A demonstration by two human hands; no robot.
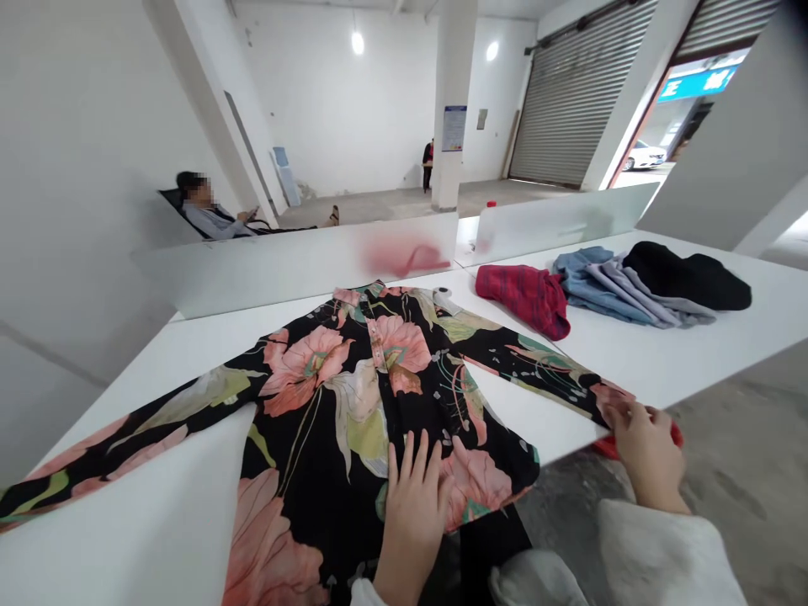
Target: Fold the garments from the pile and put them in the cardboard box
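A black shirt with large pink and green flowers [353,396] lies spread flat on the white table [662,353], sleeves stretched out to both sides. My left hand [413,492] rests flat on the shirt's lower front, fingers together and extended. My right hand [644,446] grips the cuff end of the right sleeve [543,366] at the table's near edge, with something red showing beneath the fingers.
A red plaid garment [523,296], a blue-grey one [609,286] and a black one [688,273] lie in a row at the right. White dividers [284,265] stand behind the table. A person [211,215] reclines in a chair at the far left.
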